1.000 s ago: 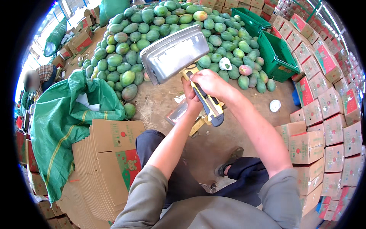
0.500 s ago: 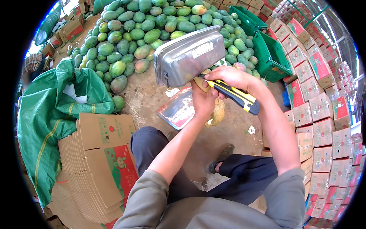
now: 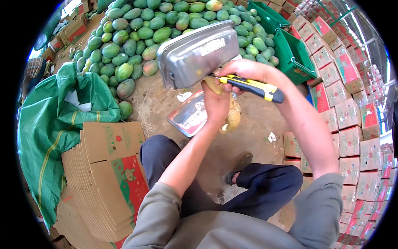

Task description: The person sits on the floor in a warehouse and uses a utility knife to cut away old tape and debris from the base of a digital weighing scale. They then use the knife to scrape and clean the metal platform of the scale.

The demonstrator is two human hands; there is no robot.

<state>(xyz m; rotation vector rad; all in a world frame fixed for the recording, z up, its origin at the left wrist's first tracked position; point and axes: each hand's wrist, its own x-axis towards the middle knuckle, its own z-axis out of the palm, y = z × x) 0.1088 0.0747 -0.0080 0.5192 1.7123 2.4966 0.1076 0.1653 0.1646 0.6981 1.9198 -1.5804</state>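
Observation:
My right hand (image 3: 251, 71) is closed around a yellow-and-black utility knife (image 3: 261, 90), its handle end pointing right and its front end at the left hand. The blade is too small to make out. My left hand (image 3: 216, 103) is closed on a tan, round-edged piece (image 3: 214, 86), partly hidden by the fingers. Just beyond both hands is a shiny grey box-shaped housing (image 3: 199, 54) with a white label, tilted up to the right. It looks like the head of a scale. Beneath the hands lies a flat metal plate (image 3: 188, 115) with red patches, beside a yellowish lump (image 3: 233, 116).
A large heap of green mangoes (image 3: 137, 37) spreads ahead. Green crates (image 3: 296, 62) stand at its right, before stacked cartons (image 3: 350, 114). On the left are a green woven sack (image 3: 45, 120) and flattened cartons (image 3: 107, 166). Another person (image 3: 35, 68) is at the far left.
Both hands and the grey housing have shifted slightly up and left in view. The knife now lies nearer level, its handle end raised, and my right elbow has swung outward.

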